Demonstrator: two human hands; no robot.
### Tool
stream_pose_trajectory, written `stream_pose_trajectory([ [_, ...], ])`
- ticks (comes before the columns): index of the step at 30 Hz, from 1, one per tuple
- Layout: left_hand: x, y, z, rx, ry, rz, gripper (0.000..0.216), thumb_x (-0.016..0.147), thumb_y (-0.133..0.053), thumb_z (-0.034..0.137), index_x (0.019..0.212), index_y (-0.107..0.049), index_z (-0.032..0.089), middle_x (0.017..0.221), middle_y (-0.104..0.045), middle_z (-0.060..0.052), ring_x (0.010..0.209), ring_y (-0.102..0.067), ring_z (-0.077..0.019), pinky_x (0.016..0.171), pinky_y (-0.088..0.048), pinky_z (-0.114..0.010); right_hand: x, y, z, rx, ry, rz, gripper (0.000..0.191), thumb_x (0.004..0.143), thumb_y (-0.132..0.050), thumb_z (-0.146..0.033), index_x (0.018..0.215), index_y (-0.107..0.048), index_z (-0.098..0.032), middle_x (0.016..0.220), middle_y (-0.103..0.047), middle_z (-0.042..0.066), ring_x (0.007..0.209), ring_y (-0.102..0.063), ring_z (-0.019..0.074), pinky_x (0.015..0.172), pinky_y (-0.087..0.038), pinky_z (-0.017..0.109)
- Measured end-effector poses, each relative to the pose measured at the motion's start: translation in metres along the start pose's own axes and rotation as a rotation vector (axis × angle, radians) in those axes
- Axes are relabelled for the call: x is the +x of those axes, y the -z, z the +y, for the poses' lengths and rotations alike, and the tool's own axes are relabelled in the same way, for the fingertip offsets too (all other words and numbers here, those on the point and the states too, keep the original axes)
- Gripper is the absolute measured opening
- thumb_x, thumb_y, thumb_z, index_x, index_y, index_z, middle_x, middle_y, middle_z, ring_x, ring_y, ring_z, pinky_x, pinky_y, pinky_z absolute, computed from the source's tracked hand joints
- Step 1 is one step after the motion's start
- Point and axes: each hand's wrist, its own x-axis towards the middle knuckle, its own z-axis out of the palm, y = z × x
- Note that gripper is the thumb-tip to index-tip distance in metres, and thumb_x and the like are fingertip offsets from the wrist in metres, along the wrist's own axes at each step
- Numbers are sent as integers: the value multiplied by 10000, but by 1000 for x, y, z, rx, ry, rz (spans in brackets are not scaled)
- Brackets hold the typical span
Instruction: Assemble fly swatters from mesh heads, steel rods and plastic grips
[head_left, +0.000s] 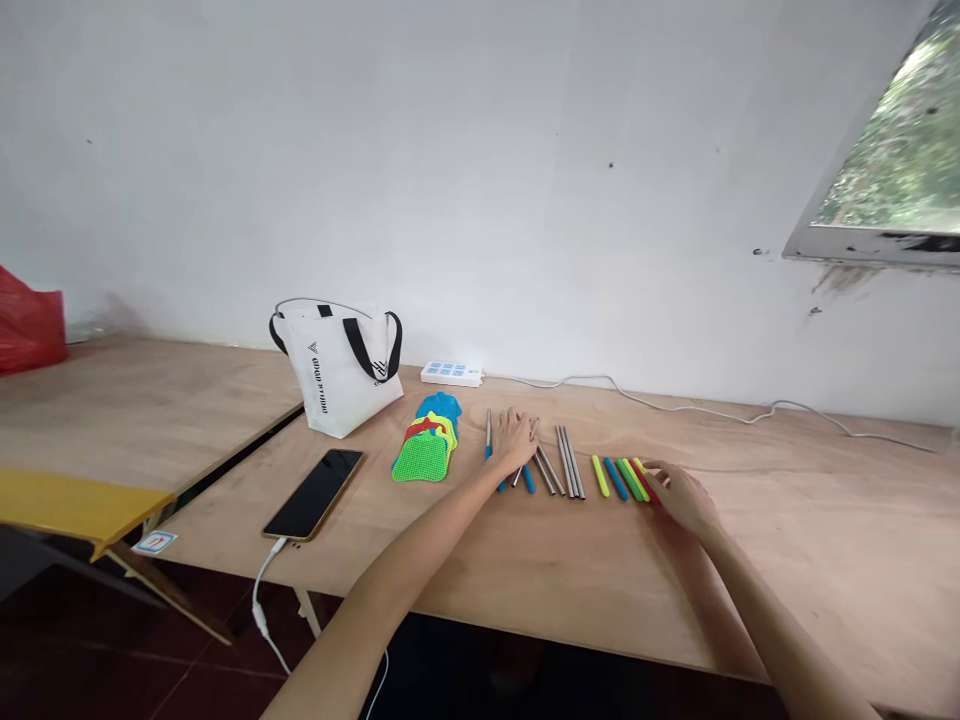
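My left hand (514, 440) lies flat with fingers stretched out over a row of metal rods with blue grips (529, 478) on the wooden table (825, 560). Bare metal rods (568, 461) lie just right of it. My right hand (681, 494) rests at the right end of a row of coloured sleeves (621, 478), yellow, blue, green and red, its fingertips touching the red one. Its fingers are curled low against the table; I cannot tell if they grip it.
A stack of coloured mesh heads (426, 442) lies left of the rods. A black phone (314, 493) on a white cable, a white tote bag (339, 366) and a power strip (451, 373) are further left and back. A red bag (28, 325) sits far left.
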Motion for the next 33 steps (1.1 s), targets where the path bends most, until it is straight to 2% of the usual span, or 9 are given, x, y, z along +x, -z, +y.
stream_pose_trajectory([
  [3,-8,9,-2,123,-12,-23,348,908,-595,302,1231,-601,173,1320,-618,-171,1378,-415,-369,1207,-120,-561,-3,-2,0,63,48,1,423,939,-433,-424,1214,-683,-223,964,-751,71,848,-681,221,734,-469,309],
  [7,-11,14,1,241,-44,-76,272,945,-510,234,1185,-623,174,1137,-723,-138,1192,-597,-338,1170,-191,-577,-2,-7,-5,130,140,-16,440,901,-450,-425,1219,-687,-235,928,-754,53,788,-669,211,731,-485,315],
  [13,-11,21,10,325,-72,-118,269,965,-460,207,1128,-671,171,1083,-746,-137,1106,-662,-321,1123,-302,-543,1,-15,-15,170,213,-20,486,862,-437,-446,1168,-711,-186,860,-731,64,720,-638,212,684,-488,325],
  [18,-9,24,16,322,-83,-161,319,1002,-409,224,1065,-717,167,1094,-746,-144,1090,-678,-301,990,-467,-421,0,-22,-21,184,272,-30,507,867,-419,-456,1175,-704,-172,870,-721,70,745,-632,215,711,-501,336],
  [25,-8,21,22,306,-62,-202,308,992,-443,223,1055,-736,153,1091,-744,-150,1061,-696,-288,892,-527,-352,-1,-31,-29,134,286,-7,499,908,-373,-462,1163,-706,-192,892,-675,81,771,-636,231,753,-512,366],
  [27,-8,19,22,308,-62,-204,297,983,-459,227,1050,-738,149,1087,-745,-150,1073,-692,-287,905,-525,-350,-1,-31,-34,117,285,4,486,924,-360,-455,1165,-707,-215,961,-663,99,844,-650,243,810,-514,382],
  [30,-9,16,21,317,-69,-198,287,970,-473,219,1072,-728,138,1102,-739,-160,1118,-672,-296,935,-517,-363,3,-26,-46,101,357,-24,447,927,-415,-487,1215,-689,-282,1158,-643,101,1086,-627,273,970,-472,421],
  [32,-10,13,21,325,-78,-192,283,961,-485,220,1103,-714,131,1132,-728,-169,1156,-652,-307,961,-508,-381,10,-16,-56,51,457,-128,501,886,-515,-542,1324,-627,-326,1359,-576,88,1285,-530,302,1081,-399,456],
  [33,-10,12,21,329,-82,-189,284,957,-493,224,1121,-704,126,1152,-720,-174,1177,-639,-312,977,-500,-391,15,-11,-61,6,503,-204,589,846,-573,-578,1382,-583,-336,1452,-519,83,1364,-463,319,1120,-364,467],
])
